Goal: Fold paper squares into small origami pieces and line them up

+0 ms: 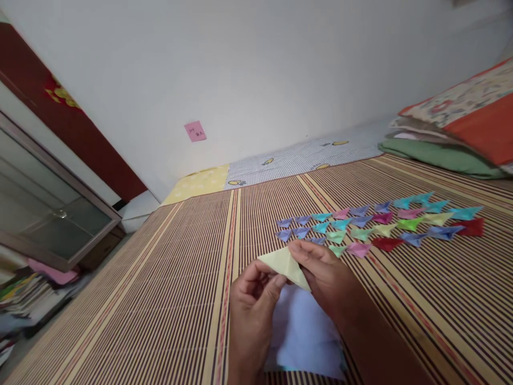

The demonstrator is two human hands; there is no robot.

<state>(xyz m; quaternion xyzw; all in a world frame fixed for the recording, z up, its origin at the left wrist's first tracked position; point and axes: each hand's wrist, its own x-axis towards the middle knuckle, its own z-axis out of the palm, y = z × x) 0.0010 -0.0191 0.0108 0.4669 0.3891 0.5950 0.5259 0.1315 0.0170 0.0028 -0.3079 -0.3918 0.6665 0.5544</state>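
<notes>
Between my two hands is a pale yellow piece of folded paper (282, 263), roughly triangular, with a crease down its middle. My left hand (256, 297) pinches its lower left part, thumb in front and the fingers curled behind. My right hand (320, 270) grips its upper right side, the thumb lying along the edge. Under the hands lies a light blue-violet sheet or cloth (302, 337), partly covered by my wrists. Just beyond, several small folded paper boats (360, 233) stand in rows, in blue, turquoise, pink, green, yellow and red.
A striped woven mat (192, 267) covers the bed. Folded bedding (449, 155) with a patterned orange piece is stacked at the far right. A pink note (195, 131) sticks to the white wall. At left stand a glass-door cabinet (52, 198) and a pile of papers (28, 299).
</notes>
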